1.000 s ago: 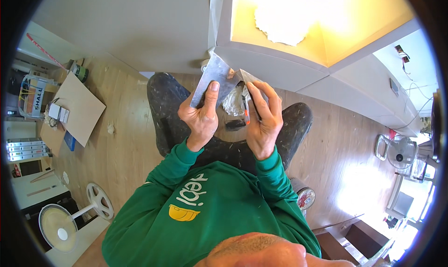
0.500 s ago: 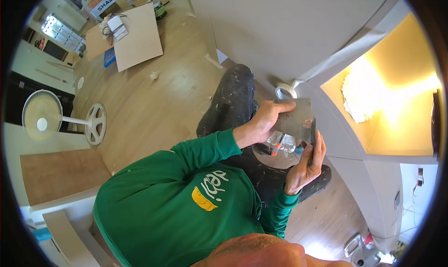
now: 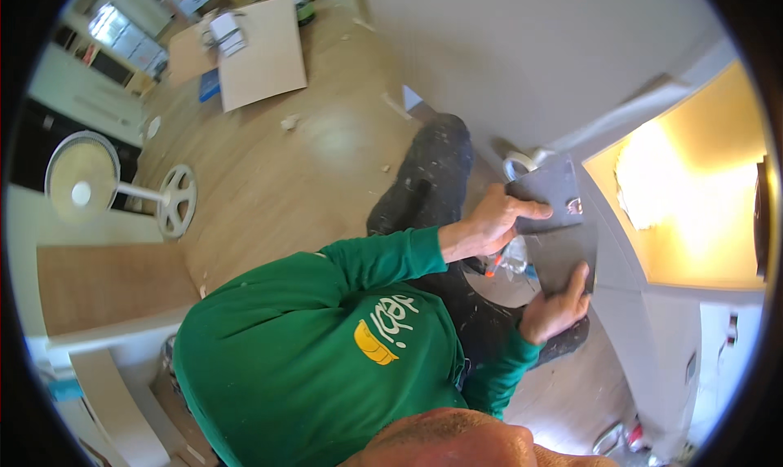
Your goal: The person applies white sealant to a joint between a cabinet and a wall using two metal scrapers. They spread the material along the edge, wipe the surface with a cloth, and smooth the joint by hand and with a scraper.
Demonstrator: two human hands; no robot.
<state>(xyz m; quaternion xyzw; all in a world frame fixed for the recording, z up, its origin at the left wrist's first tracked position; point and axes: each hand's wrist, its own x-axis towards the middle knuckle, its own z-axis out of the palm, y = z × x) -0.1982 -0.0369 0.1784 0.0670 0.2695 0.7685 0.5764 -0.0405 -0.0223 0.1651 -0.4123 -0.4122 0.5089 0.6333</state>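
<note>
Both gripping: our L hand on upper plate, R hand on lower plate; blob might fall w/ tilt.

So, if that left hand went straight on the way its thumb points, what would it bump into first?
Beyond the flat grey metal blade it holds, the left hand would probably meet the smooth grey panel bordering the yellow-lit recess, though depth is hard to judge.

I can't see most fingers of the left hand: the top gray plate hides them. The lower plate hides most fingers of the right hand. That little spot looks too blurry to name.
</note>
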